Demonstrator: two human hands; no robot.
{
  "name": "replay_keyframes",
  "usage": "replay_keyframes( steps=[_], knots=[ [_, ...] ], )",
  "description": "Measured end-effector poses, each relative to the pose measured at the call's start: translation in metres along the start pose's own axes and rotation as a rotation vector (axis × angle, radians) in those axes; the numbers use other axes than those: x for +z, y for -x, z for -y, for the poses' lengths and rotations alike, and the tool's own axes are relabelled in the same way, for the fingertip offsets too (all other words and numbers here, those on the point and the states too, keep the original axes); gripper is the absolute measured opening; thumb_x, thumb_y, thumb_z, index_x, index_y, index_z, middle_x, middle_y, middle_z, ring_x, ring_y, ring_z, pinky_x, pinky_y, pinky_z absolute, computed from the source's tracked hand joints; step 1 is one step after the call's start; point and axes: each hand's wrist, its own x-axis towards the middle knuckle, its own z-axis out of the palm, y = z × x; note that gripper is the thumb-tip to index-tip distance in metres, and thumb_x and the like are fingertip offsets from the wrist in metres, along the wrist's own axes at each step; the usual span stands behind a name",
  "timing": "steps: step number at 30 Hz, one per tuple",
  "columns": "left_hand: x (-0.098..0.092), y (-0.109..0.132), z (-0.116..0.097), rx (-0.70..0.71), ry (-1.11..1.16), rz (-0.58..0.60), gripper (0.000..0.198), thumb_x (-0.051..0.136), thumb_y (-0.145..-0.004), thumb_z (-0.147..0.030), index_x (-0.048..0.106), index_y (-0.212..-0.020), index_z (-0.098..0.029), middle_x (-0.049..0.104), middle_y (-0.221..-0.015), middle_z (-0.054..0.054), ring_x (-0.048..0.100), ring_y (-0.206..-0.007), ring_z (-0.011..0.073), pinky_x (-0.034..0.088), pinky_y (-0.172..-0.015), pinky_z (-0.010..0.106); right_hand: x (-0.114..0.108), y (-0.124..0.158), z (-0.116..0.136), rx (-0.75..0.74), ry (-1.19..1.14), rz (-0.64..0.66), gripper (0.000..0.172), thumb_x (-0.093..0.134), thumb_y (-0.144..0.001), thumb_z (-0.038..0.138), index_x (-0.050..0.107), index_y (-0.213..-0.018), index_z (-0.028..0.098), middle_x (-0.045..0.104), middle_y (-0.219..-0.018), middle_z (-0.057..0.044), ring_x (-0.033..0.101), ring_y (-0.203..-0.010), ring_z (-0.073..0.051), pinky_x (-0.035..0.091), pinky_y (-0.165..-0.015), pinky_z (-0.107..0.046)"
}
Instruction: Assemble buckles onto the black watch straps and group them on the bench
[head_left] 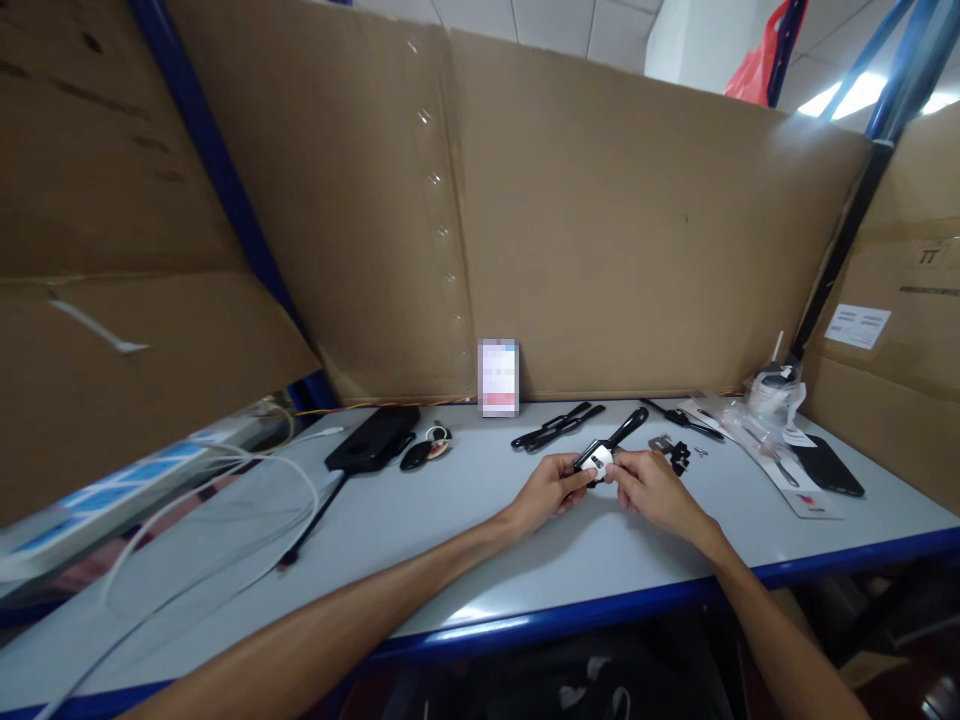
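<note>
Both my hands meet over the middle of the pale grey table [420,520]. My left hand [551,490] pinches a small black and white watch body [596,460], fingers closed on its lower left side. My right hand [654,490] grips the same watch body from the right, fingers curled. A black strap [628,427] runs up and right from the piece. Two loose black straps [556,427] lie just behind my hands. Small dark parts [679,455] sit beside my right hand.
A black case [373,438] and a dark fob [418,453] lie at left, with white cables [225,500] looping toward the left edge. A black phone [826,465], plastic packets [750,425] and a small bottle [772,385] crowd the right. Cardboard sheets [600,220] wall the back.
</note>
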Motion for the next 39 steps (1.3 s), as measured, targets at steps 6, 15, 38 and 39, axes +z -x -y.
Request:
replay_keyframes(
  steps=[6, 15, 38, 39],
  knots=[
    [-0.005, -0.009, 0.006, 0.041, 0.05, -0.116, 0.047, 0.072, -0.07, -0.059, 0.05, -0.072, -0.018, 0.043, -0.049, -0.008, 0.029, -0.038, 0.0042, 0.018, -0.038, 0.02, -0.009, -0.029, -0.005, -0.034, 0.143, 0.092, 0.034, 0.049, -0.093, 0.031, 0.057, -0.063, 0.018, 0.064, -0.056, -0.002, 0.056, -0.05, -0.012, 0.037, -0.055, -0.024],
    [-0.022, -0.016, 0.005, -0.022, 0.178, -0.213, 0.039, 0.073, -0.069, -0.049, 0.049, -0.073, -0.019, 0.043, -0.048, -0.007, 0.026, -0.036, 0.0036, 0.01, -0.038, 0.02, -0.004, -0.1, -0.026, -0.037, -0.345, 0.355, 0.038, 0.057, -0.086, 0.053, 0.055, -0.072, 0.017, 0.06, -0.052, 0.0, 0.049, -0.039, -0.009, 0.036, -0.039, -0.019],
    [-0.026, -0.015, 0.003, -0.104, 0.224, -0.296, 0.028, 0.064, -0.083, -0.041, 0.054, -0.084, -0.015, 0.04, -0.053, -0.008, 0.024, -0.039, 0.0036, 0.011, -0.04, 0.02, -0.021, -0.086, -0.05, -0.13, 0.051, 0.141, 0.027, 0.062, -0.083, 0.043, 0.065, -0.081, 0.016, 0.062, -0.062, 0.002, 0.051, -0.055, -0.011, 0.034, -0.055, -0.022],
    [-0.025, -0.015, 0.003, -0.098, 0.214, -0.293, 0.028, 0.064, -0.083, -0.042, 0.054, -0.084, -0.016, 0.04, -0.053, -0.008, 0.025, -0.039, 0.0037, 0.011, -0.04, 0.02, -0.018, -0.083, -0.047, -0.138, 0.078, 0.216, 0.029, 0.066, -0.08, 0.044, 0.066, -0.085, 0.016, 0.063, -0.065, 0.001, 0.052, -0.057, -0.012, 0.033, -0.055, -0.022]
  ],
)
